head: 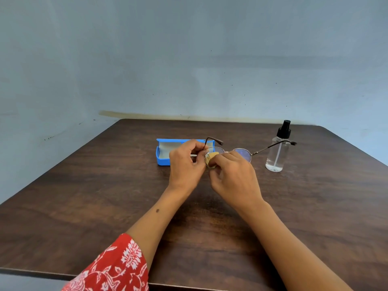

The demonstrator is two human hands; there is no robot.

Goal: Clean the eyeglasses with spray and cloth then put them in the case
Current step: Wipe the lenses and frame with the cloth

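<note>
Wooden table, both hands mid-table rubbing eyeglasses, case behind.

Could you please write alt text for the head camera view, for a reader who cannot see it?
Above a dark wooden table, the left hand holds the eyeglasses while the right hand rubs one lens with a small tan cloth. An open blue case lies behind the left hand, and a clear spray bottle stands to the right.
</note>
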